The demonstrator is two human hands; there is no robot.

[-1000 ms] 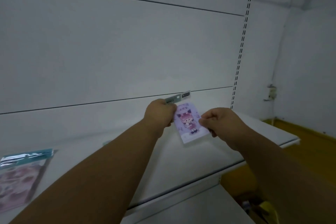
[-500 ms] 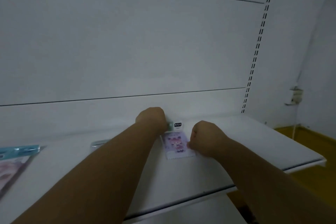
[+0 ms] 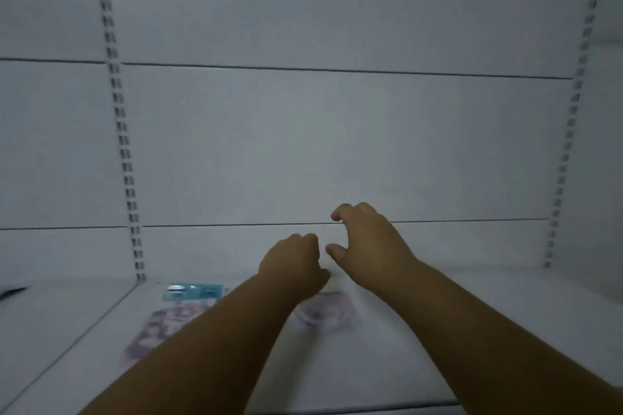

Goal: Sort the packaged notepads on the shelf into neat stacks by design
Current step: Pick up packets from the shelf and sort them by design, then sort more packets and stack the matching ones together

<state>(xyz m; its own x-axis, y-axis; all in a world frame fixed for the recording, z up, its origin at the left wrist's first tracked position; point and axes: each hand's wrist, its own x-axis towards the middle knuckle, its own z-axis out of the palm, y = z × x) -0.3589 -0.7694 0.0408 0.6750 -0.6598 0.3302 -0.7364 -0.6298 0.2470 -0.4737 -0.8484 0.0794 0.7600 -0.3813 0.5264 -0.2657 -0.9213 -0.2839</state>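
A small purple-printed packaged notepad [image 3: 325, 312] is seen lying flat on the white shelf [image 3: 488, 330], partly hidden by the left forearm; a larger packaged notepad with a teal header [image 3: 175, 313] lies just beside it to the left. The left hand [image 3: 293, 263] is loosely curled with nothing visibly held. The right hand [image 3: 367, 242] is raised, its fingers spread and empty. The packs are judged light, thin, slippery in film, best pinched at an edge.
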